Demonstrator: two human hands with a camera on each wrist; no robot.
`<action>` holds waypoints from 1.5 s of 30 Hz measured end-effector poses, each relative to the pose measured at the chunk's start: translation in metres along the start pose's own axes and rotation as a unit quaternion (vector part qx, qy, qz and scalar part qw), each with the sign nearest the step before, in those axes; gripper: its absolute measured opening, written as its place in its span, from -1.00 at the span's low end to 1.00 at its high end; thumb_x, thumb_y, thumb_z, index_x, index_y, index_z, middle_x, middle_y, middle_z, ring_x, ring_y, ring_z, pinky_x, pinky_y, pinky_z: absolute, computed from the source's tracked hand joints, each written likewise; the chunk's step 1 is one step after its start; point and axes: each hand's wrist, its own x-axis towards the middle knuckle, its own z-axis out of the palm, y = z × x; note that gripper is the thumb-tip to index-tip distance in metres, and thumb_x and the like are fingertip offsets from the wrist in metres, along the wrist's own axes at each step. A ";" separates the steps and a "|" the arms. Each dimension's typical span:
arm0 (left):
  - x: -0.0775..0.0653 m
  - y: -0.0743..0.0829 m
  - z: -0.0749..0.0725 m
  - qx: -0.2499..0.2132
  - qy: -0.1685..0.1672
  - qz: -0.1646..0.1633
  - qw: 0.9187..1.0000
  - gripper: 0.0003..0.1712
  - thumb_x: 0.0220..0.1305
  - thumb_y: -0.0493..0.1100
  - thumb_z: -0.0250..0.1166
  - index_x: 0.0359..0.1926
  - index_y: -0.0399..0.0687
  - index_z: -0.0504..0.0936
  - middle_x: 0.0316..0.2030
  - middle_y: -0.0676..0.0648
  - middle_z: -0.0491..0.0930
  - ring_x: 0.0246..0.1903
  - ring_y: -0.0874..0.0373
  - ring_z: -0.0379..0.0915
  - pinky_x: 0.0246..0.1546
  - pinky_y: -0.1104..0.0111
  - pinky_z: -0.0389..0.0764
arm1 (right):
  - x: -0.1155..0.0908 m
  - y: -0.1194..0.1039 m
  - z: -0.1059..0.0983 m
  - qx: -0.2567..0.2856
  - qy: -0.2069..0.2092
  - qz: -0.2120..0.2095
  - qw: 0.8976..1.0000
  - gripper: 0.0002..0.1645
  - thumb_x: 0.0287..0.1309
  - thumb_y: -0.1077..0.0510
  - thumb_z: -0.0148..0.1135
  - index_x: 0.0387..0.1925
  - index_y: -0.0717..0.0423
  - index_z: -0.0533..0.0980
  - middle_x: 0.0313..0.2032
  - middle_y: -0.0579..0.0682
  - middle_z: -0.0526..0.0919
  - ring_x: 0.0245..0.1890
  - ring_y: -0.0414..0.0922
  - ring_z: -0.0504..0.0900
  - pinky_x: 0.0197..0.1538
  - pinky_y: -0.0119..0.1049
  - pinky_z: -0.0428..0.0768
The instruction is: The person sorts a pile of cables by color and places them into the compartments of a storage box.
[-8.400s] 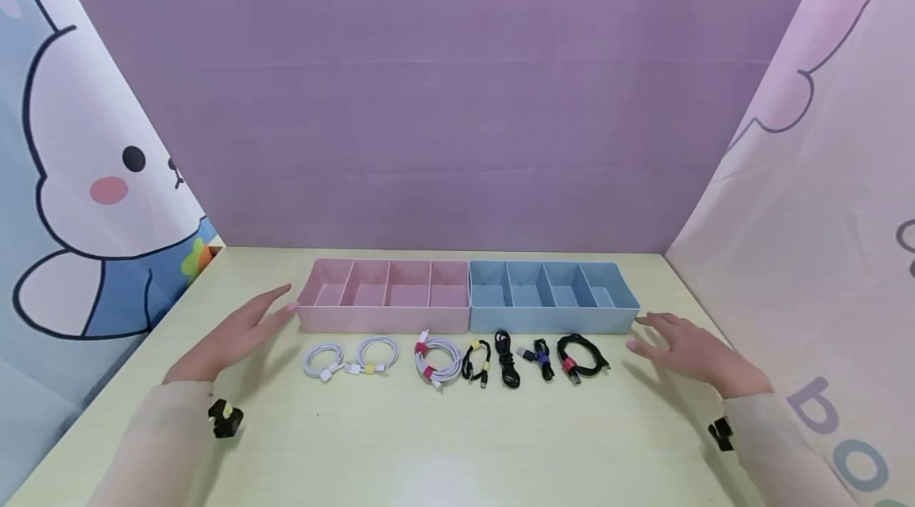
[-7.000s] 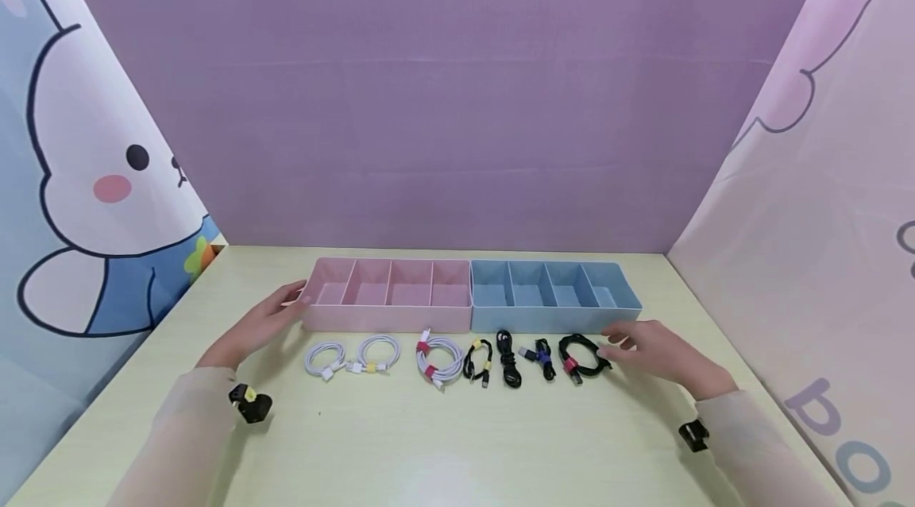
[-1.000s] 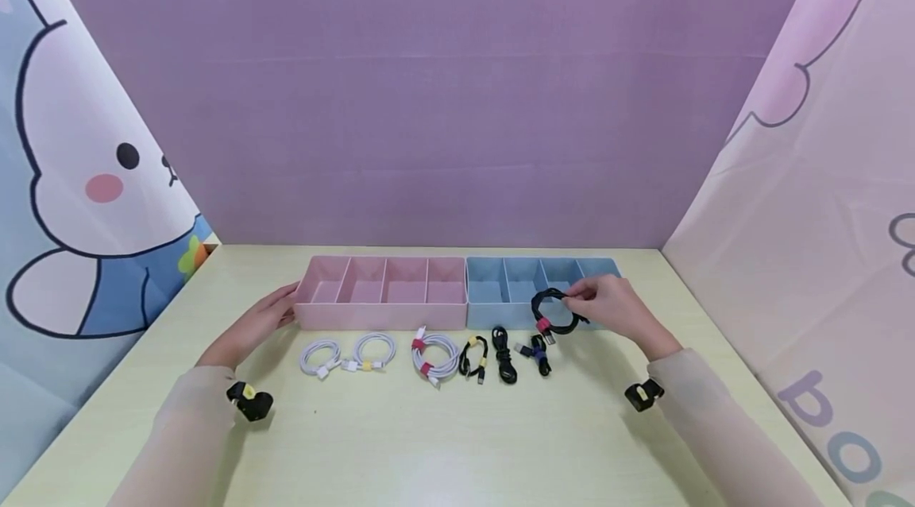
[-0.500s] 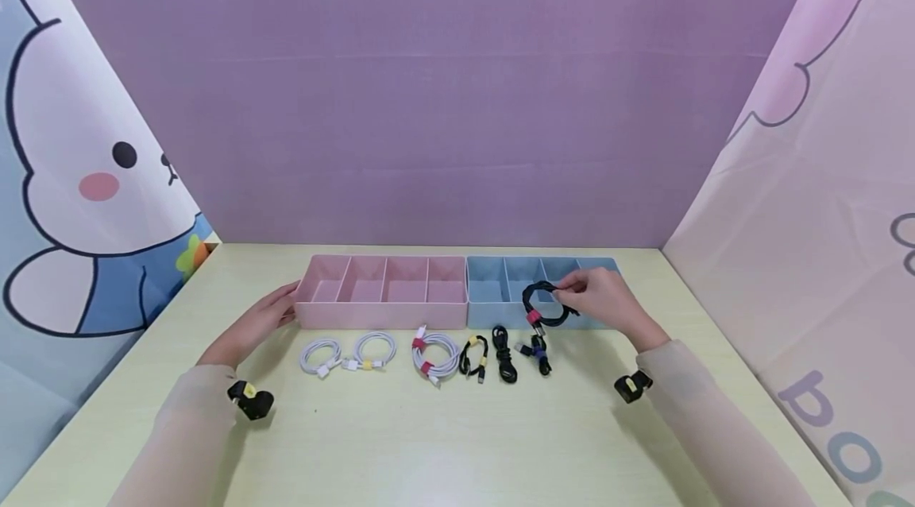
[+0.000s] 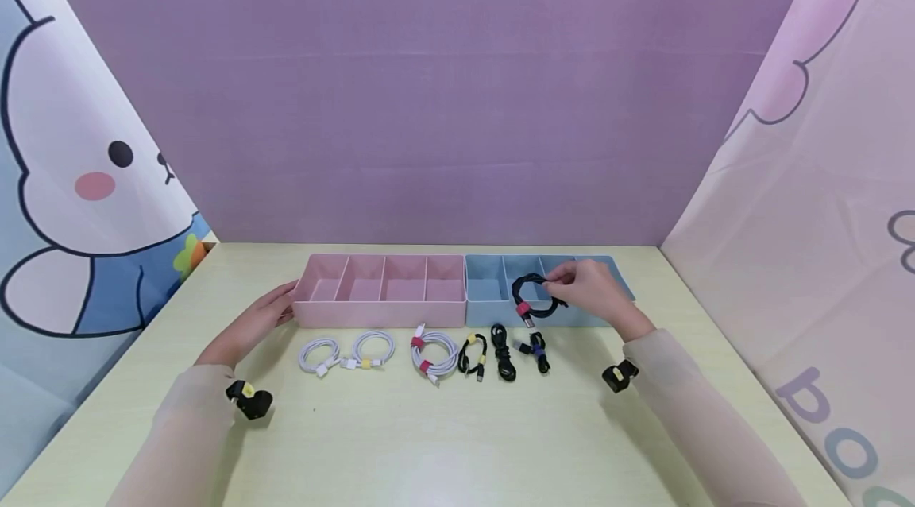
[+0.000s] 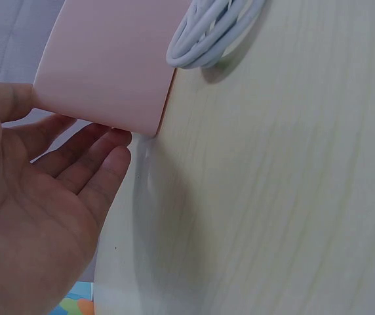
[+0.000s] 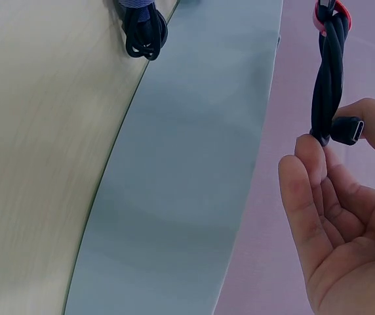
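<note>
My right hand point(image 5: 589, 292) pinches a coiled black USB cable point(image 7: 330, 72) between thumb and fingertips. The coil has a red tie and hangs over the front rim of the blue divided box point(image 5: 493, 315), overlapping its middle compartments in the head view. A second connector sticks out beside the fingertips in the right wrist view. At the far left, my left hand point(image 5: 252, 324) touches the end of the pink divided box point(image 6: 115, 65), its thumb at the top edge and its fingers loosely extended along the end wall. The right hand hides part of the blue box's right compartments.
In front of the boxes lie coiled cables: white point(image 5: 305, 361), white with yellow tie point(image 5: 368, 364), white with red ties point(image 5: 452, 352), black with yellow ties point(image 5: 473, 357), a black bundle point(image 5: 503, 356) and black with purple tie point(image 5: 539, 356). A purple cloth point(image 5: 443, 94) stands behind.
Earlier the black cable with the red tie lay at the row's right end; my right hand has lifted it and carried it left, over the blue box. The left hand reached the pink box and stays there.
</note>
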 end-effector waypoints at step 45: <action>-0.001 -0.002 -0.002 -0.001 -0.004 -0.009 1.000 -0.04 0.51 0.39 -0.21 0.60 -0.13 -0.20 0.55 -0.33 -0.15 0.47 -0.32 -0.08 0.41 -0.27 -0.03 | 0.037 -0.032 0.018 0.036 0.017 0.010 0.999 -0.71 0.27 0.00 0.32 -0.10 0.08 0.72 -0.28 -0.06 0.75 -0.35 -0.13 0.68 -0.29 -0.19 0.67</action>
